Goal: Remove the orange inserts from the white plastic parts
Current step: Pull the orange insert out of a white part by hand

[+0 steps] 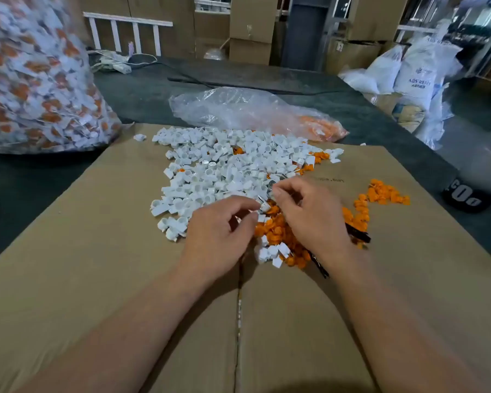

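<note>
A wide heap of white plastic parts (224, 168) covers the middle of a flattened cardboard sheet (97, 265). Loose orange inserts (275, 231) lie under and between my hands, and more orange inserts (380, 194) are scattered to the right. My left hand (219, 239) pinches one white part (262, 207) at its fingertips. My right hand (309, 217) meets it from the right, its thumb and fingers curled onto the same part. Whether an insert sits inside that part is hidden by the fingers.
A large clear bag (34, 80) full of white-and-orange parts stands at the left. A crumpled plastic bag (253, 112) with orange pieces lies behind the heap. A dark tool (357, 234) lies under my right wrist. White sacks (408, 72) and cartons stand further back.
</note>
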